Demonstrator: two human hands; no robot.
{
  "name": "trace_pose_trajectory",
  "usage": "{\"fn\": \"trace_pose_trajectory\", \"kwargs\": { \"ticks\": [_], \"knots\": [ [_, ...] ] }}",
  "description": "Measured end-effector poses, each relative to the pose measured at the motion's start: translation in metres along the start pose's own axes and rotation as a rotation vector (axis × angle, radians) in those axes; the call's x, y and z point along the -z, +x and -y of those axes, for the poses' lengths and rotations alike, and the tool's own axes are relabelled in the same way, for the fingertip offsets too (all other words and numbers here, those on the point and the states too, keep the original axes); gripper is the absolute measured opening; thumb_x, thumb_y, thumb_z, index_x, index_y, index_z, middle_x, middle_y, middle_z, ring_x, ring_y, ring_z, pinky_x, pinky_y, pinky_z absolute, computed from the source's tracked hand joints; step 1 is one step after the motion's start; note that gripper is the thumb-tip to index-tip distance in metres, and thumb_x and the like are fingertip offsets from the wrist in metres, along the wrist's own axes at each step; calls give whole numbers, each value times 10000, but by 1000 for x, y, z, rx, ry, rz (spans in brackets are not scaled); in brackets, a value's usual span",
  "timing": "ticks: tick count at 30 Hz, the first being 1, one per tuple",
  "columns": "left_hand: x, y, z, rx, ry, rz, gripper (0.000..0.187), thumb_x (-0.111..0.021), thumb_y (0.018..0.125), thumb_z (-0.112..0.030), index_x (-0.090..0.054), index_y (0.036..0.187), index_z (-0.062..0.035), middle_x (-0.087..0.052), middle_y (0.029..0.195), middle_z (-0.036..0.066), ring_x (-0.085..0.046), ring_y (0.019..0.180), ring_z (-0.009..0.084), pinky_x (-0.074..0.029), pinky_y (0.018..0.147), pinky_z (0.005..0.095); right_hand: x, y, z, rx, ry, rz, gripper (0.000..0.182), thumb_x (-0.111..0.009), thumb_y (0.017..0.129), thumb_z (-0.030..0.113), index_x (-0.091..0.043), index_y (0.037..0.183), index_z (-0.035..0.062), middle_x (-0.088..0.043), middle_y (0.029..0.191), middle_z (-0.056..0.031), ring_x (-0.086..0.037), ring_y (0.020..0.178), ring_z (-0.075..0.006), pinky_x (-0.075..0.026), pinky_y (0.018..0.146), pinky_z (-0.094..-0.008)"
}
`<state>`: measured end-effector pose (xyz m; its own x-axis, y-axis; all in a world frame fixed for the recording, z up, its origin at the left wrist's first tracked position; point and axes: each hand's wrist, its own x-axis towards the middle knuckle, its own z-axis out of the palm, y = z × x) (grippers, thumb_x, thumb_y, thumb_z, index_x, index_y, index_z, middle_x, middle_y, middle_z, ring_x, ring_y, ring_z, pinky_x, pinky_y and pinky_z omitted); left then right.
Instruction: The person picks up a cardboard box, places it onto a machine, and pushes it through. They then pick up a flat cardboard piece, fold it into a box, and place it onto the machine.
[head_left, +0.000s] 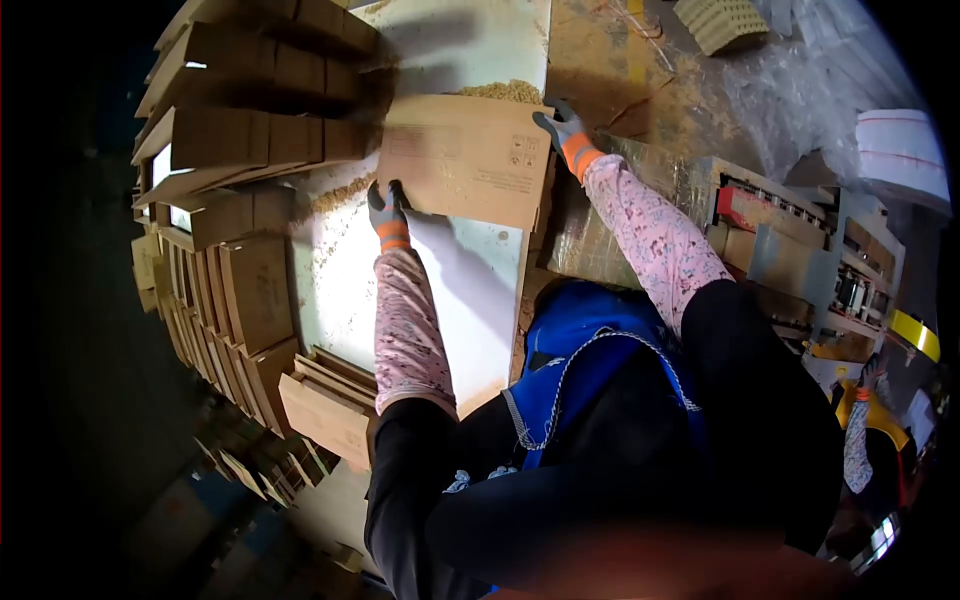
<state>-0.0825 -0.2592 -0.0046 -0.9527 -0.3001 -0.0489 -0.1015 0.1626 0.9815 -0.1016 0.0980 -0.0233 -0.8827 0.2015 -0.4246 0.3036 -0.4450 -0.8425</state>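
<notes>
A brown cardboard box (455, 155) with printed handling marks lies over the white tabletop, one broad panel facing up. My left hand (388, 208), in a grey glove with an orange cuff, grips its near-left edge. At the far-right corner, my right hand (563, 128) is closed on the box edge, in a matching glove. Whether the box is folded flat or has depth is hard to make out. Pink patterned sleeves cover both forearms.
Stacked cardboard boxes (215, 140) line the table's left side, with more cartons (325, 415) near its front left. Wood-like crumbs (505, 91) lie on the white tabletop (470, 290). Machinery (790, 255) stands at right, and a co-worker's sleeve (857, 450) shows lower right.
</notes>
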Motion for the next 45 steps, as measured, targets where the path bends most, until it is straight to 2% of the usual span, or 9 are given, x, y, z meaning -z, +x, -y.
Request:
{"fn": "trace_pose_trajectory", "kwargs": {
  "ticks": [8,14,17,18,20,30,37,40,45],
  "knots": [
    [-39,-28,-16,176,-344,-76,404,-589,854,-218,-490,1179,-1,-570,1041,62,-538,912,164,-433,823,275,35,-51,-33,306,23,-13,217,-651,776,135,-634,973,46,-587,1041,-98,-539,967,-212,-431,839,-322],
    [-53,-35,-30,290,-250,-32,413,-519,893,-297,-522,1160,19,-571,1099,84,-533,980,187,-411,884,305,43,-120,-9,411,-1000,-89,467,-696,753,251,-512,1144,75,-533,1097,-159,-522,996,-285,-428,855,-397],
    [-66,-51,-40,170,-340,13,444,-483,915,-315,-504,1180,40,-536,1188,117,-497,1078,209,-353,959,313,57,-115,-45,287,228,-151,362,-624,811,137,-503,1133,23,-542,1069,-124,-530,980,-227,-437,849,-370],
    [-76,-59,-58,174,-337,36,444,-483,915,-315,-504,1180,40,-536,1188,117,-497,1078,209,-353,959,313,85,-104,-66,316,-192,-242,277,-553,835,27,-505,1107,1,-551,1031,-92,-522,969,-185,-437,855,-326],
    [-99,-78,-93,80,-77,199,461,-459,925,-333,-500,1179,49,-534,1186,116,-497,1078,211,-357,958,322,118,-115,-42,223,491,-283,310,-522,881,150,-505,1154,6,-556,1060,-105,-509,1003,-183,-403,887,-322],
    [-209,-154,-15,219,149,664,400,-720,722,-85,-525,1063,-10,-587,978,51,-535,898,131,-436,809,265,290,-197,28,-242,123,-585,363,-455,912,203,-463,1224,17,-517,1173,-114,-488,1086,-219,-425,896,-364],
    [-248,-137,-67,18,778,883,404,-711,701,-290,-592,982,-23,-641,939,138,-608,821,278,-471,724,349,260,-242,81,-349,49,-639,402,-408,934,240,-433,1272,24,-489,1253,-120,-473,1144,-243,-440,903,-394],
    [-265,-159,-105,-226,1008,920,494,-654,746,-375,-581,1031,21,-628,917,189,-586,886,368,-462,777,384,335,-237,-36,-316,431,-544,417,-430,927,273,-437,1270,35,-467,1284,-106,-465,1155,-234,-444,887,-393],
    [-240,-165,-115,-557,1154,1176,763,-639,671,-597,-522,1135,-1,-511,1115,264,-449,1092,427,-375,936,436,284,-254,23,37,182,-478,545,-658,791,325,-513,1171,-38,-593,1051,-43,-562,890,-161,-420,820,-248]
  ]
}}
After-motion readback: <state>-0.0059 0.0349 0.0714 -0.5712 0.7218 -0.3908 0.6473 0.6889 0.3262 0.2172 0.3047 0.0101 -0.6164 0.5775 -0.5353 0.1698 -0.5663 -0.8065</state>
